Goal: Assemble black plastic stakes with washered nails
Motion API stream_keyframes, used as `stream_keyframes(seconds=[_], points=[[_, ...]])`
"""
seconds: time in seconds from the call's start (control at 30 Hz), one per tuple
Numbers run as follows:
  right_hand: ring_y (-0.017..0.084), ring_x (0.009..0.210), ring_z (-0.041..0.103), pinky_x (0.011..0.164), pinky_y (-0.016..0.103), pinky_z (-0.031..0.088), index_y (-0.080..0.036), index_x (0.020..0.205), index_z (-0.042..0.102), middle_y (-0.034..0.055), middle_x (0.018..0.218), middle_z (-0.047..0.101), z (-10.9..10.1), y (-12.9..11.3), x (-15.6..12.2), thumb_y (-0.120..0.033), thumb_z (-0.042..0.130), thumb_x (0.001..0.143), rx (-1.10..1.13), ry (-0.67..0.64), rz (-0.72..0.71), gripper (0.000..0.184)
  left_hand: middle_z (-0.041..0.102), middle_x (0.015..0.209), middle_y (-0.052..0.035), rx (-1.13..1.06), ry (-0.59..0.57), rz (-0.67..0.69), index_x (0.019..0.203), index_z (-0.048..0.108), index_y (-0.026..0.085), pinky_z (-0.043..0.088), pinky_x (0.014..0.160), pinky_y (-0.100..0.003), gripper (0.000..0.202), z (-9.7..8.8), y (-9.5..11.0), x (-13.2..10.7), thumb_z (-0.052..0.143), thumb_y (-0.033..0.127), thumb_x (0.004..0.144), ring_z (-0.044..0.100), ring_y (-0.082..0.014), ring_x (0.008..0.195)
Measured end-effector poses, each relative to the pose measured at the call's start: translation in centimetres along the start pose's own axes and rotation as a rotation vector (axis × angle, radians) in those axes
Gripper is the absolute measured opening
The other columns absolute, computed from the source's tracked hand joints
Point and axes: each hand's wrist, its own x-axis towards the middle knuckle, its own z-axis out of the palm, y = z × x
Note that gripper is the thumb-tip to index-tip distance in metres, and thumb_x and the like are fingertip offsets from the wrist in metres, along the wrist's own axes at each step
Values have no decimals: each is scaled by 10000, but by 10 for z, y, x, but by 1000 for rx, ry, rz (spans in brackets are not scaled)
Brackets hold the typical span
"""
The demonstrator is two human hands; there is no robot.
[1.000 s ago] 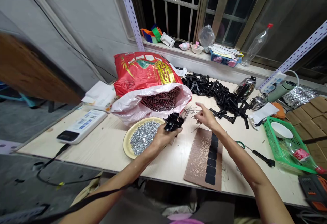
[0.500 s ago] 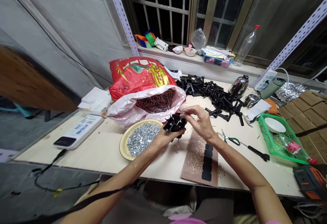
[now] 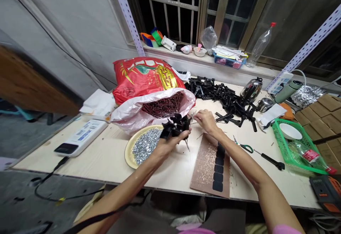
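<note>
My left hand (image 3: 170,145) is wrapped around a cluster of black plastic parts (image 3: 176,125), held above the table beside the dish. A thin metal screw (image 3: 187,144) sticks out below the cluster. My right hand (image 3: 206,121) is just right of it, fingertips pinched together by a few loose thin screws (image 3: 192,117) at the mouth of the bag; what lies between the fingers is too small to make out. The red and white bag (image 3: 144,81) is full of dark reddish screws (image 3: 163,106). Small silver metal pieces (image 3: 147,143) fill the yellow dish (image 3: 128,152).
Black plastic parts (image 3: 226,99) are heaped at the back. A brown board (image 3: 202,170) with black squares lies in front, with scissors (image 3: 243,147) and a screwdriver (image 3: 270,160) to its right. A green basket (image 3: 282,148) and a white power bank (image 3: 81,138) stand farther out.
My right hand has moved off the black parts to the loose screws near the bag. My left hand has shifted slightly left and tilted the cluster.
</note>
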Motion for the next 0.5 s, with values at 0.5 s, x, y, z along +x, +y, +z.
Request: stream_keyframes(seconds=[0.5], points=[[127,742,579,727,263,472,-184,1323,423,13,877,631,-12,6,-4,-152,341,934,256,390,23,399,739,842,-83,-33,-19,-81,832,715,154,521,813,-395,439,-6,-12,10,838,400,489,679,-259,850]])
